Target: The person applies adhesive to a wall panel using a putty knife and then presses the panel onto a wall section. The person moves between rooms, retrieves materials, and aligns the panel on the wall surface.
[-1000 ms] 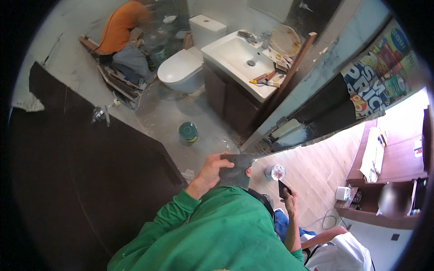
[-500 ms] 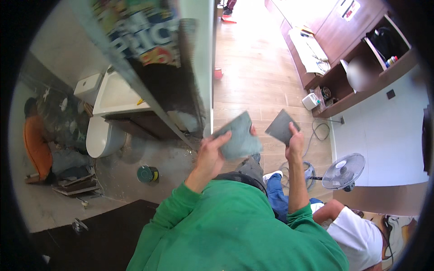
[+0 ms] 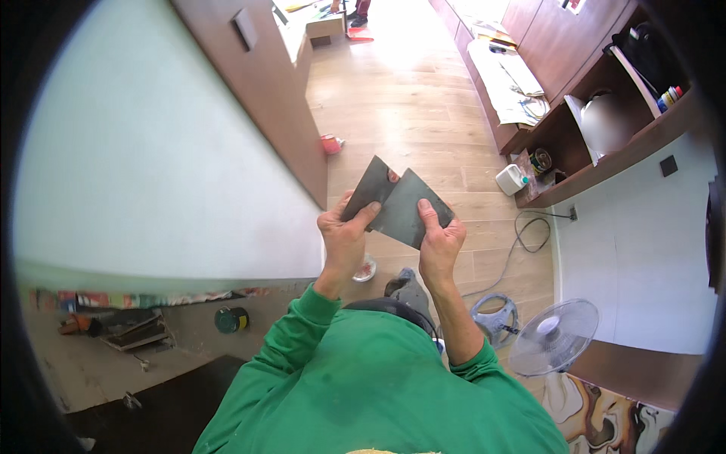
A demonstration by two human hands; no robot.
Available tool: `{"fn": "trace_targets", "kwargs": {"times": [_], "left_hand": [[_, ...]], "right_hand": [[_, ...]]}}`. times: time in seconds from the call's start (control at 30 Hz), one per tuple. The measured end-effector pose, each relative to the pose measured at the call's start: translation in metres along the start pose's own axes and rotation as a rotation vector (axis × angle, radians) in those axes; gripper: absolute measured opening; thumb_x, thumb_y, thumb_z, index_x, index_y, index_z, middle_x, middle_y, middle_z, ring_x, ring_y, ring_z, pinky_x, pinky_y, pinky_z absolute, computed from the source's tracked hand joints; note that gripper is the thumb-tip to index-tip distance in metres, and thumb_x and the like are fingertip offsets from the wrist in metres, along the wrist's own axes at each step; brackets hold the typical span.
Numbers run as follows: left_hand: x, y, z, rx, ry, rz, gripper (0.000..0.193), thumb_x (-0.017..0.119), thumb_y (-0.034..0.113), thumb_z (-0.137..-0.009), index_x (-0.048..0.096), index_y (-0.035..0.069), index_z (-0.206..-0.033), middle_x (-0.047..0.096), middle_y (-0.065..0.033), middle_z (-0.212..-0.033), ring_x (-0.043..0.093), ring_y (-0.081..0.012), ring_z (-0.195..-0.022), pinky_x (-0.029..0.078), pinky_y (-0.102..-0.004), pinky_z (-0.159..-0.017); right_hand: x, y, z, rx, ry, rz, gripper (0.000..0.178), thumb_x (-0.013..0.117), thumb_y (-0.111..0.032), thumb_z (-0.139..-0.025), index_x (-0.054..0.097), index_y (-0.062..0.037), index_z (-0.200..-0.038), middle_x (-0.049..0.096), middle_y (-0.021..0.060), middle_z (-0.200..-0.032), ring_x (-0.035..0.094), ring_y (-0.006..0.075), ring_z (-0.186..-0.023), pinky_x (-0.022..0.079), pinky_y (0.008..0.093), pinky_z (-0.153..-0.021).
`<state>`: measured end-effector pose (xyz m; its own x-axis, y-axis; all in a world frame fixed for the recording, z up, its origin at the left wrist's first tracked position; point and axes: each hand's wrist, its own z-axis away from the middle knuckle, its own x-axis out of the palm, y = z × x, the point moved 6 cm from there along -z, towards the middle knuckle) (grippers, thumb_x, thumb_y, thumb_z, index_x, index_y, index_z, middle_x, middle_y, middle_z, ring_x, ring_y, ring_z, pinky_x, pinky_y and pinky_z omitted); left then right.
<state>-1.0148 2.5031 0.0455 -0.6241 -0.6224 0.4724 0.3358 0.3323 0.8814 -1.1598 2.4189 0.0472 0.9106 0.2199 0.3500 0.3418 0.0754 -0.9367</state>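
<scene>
My left hand (image 3: 345, 240) grips a thin dark grey plate (image 3: 369, 185) with straight edges, the thumb pressed on its face. My right hand (image 3: 441, 246) pinches a second dark grey square plate (image 3: 402, 208) at its right side, thumb on top. Both plates are raised in front of my chest. The right-hand plate overlaps the other one's edge, hiding part of it; whether they touch I cannot tell. A fingertip of the left hand shows at the far edge of its plate.
A white partition (image 3: 166, 166) with a brown end panel (image 3: 265, 98) stands close on the left. On the right are a standing fan (image 3: 556, 337), a cable (image 3: 520, 238), a white jug (image 3: 512, 179) and a low open cabinet (image 3: 582, 151). Another person's legs (image 3: 361, 15) show far ahead.
The two plates, apart before, now overlap. My view has swung, so the partition hides most of the bathroom at left. The person in white at lower right is out of view.
</scene>
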Motion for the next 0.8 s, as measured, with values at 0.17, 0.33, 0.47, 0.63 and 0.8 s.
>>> {"fn": "trace_targets", "kwargs": {"times": [0.17, 0.33, 0.47, 0.63, 0.8], "left_hand": [[0.079, -0.016, -0.039, -0.007, -0.136, -0.405, 0.019, 0.066, -0.001, -0.084, 0.07, -0.002, -0.103, 0.065, 0.0014, -0.081, 0.057, -0.0057, -0.074, 0.047, -0.0217, -0.064], [0.147, -0.041, -0.085, 0.021, -0.488, -0.607, 0.017, 0.066, 0.004, -0.087, 0.069, -0.004, -0.101, 0.067, -0.0039, -0.083, 0.057, -0.0075, -0.074, 0.048, -0.0245, -0.065], [0.15, -0.081, -0.131, -0.195, -0.327, -0.408, 0.021, 0.065, 0.012, -0.089, 0.067, -0.005, -0.103, 0.068, -0.0057, -0.087, 0.061, -0.0121, -0.074, 0.051, -0.0276, -0.069], [0.175, -0.1, -0.185, -0.734, -0.044, 0.23, 0.018, 0.063, 0.01, -0.09, 0.062, -0.004, -0.102, 0.066, -0.009, -0.094, 0.065, -0.0178, -0.083, 0.053, -0.0301, -0.079], [0.161, -0.107, -0.278, -0.646, -0.003, 0.315, 0.023, 0.062, 0.013, -0.092, 0.06, -0.003, -0.109, 0.066, -0.0107, -0.102, 0.065, -0.0203, -0.092, 0.052, -0.0346, -0.086]], "right_hand": [[-0.037, -0.044, -0.091, -0.049, -0.1, 0.216, 0.019, 0.066, -0.012, -0.09, 0.068, 0.0047, -0.101, 0.066, 0.0015, -0.081, 0.057, 0.0068, -0.072, 0.046, 0.0224, -0.065], [-0.08, -0.073, -0.154, -0.091, -0.178, 0.233, 0.019, 0.066, -0.009, -0.09, 0.068, 0.0026, -0.105, 0.065, 0.0007, -0.083, 0.056, 0.0065, -0.074, 0.045, 0.0214, -0.067], [-0.086, -0.121, -0.186, -0.353, -0.221, 0.376, 0.027, 0.067, -0.002, -0.086, 0.067, -0.0006, -0.113, 0.068, 0.0069, -0.089, 0.06, 0.0113, -0.078, 0.048, 0.0252, -0.069], [-0.053, -0.109, -0.225, -0.553, -0.359, 0.564, 0.041, 0.067, 0.005, -0.081, 0.067, -0.0091, -0.119, 0.061, 0.015, -0.117, 0.062, 0.0251, -0.102, 0.051, 0.0331, -0.085], [0.009, -0.061, -0.298, -0.573, -0.364, 0.683, 0.042, 0.068, 0.005, -0.08, 0.07, -0.0134, -0.117, 0.052, 0.0152, -0.13, 0.057, 0.0287, -0.114, 0.05, 0.036, -0.09]]}}
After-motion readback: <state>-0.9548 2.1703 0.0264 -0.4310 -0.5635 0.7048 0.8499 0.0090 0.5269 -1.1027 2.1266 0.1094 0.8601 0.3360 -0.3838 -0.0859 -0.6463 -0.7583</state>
